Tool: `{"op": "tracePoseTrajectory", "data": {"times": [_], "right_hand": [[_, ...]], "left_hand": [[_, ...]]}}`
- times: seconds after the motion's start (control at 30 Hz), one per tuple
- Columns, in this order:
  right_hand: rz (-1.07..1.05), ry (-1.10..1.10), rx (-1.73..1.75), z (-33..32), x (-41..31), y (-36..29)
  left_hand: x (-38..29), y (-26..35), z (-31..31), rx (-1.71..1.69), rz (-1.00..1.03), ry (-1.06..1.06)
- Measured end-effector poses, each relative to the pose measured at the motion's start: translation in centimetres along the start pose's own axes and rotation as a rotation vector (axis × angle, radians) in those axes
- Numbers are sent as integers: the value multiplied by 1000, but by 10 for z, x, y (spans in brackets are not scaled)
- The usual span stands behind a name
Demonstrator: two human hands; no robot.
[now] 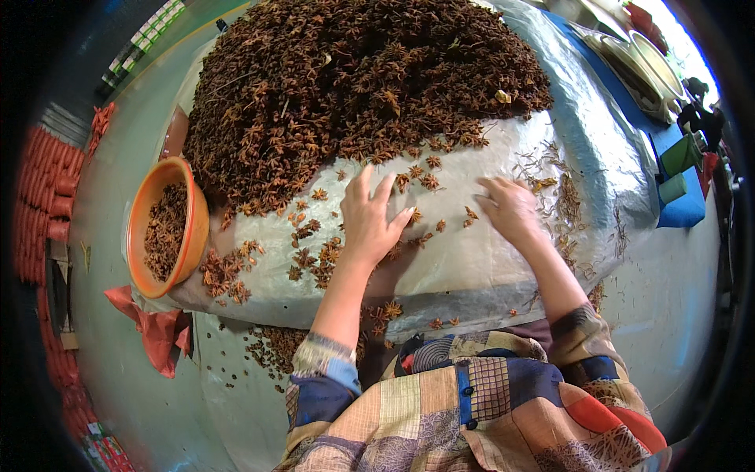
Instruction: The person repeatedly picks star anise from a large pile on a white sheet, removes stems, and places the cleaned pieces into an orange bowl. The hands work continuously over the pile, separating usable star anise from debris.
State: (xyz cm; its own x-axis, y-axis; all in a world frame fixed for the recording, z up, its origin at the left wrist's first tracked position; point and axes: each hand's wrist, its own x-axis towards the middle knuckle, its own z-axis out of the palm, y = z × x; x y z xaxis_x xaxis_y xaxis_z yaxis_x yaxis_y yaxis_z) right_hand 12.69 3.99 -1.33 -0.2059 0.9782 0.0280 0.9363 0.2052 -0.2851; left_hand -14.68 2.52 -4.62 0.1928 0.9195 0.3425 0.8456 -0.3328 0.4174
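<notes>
A big heap of dried star anise (354, 76) covers the far part of a table draped in pale plastic sheeting (466, 253). My left hand (374, 221) is just in front of the heap, its fingers spread, with loose star anise pods (416, 172) around its fingertips. Nothing is visible in its grasp. To the right, my right hand (510, 206) hovers low over the sheet, slightly blurred, thumb and fingers apart and no item seen between them. A few pods (470, 216) lie between the hands. More pods (327, 259) are gathered left of my left forearm.
An orange plastic bowl (197, 227) of brown pieces stands tilted at the table's left edge, beside a small pod pile (221, 274). Thin stems and debris (567, 200) lie at right. A blue surface (684, 200) adjoins the table. Red sacks (50, 194) are stacked far left.
</notes>
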Motion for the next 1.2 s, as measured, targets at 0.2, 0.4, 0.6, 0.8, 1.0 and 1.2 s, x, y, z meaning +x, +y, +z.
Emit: {"op": "tracePoseTrajectory", "data": {"times": [0.2,0.4,0.6,0.8,1.0,1.2], "right_hand": [[-369,13,-47,55,55,-46],[-418,55,97,35,-5,13],[-355,94,350,31,-7,-12],[-626,110,216,67,33,-86],[-367,-75,950,69,24,-85],[-306,52,1036,57,-17,-87]], "left_hand": [[33,0,34,184,-62,-455],[-32,-26,-9,71,107,-306],[-68,-49,-36,126,113,-254],[-80,-56,-55,-34,54,-148],[-59,-2,-22,-309,-46,170],[-60,45,-2,-914,-355,113]]}}
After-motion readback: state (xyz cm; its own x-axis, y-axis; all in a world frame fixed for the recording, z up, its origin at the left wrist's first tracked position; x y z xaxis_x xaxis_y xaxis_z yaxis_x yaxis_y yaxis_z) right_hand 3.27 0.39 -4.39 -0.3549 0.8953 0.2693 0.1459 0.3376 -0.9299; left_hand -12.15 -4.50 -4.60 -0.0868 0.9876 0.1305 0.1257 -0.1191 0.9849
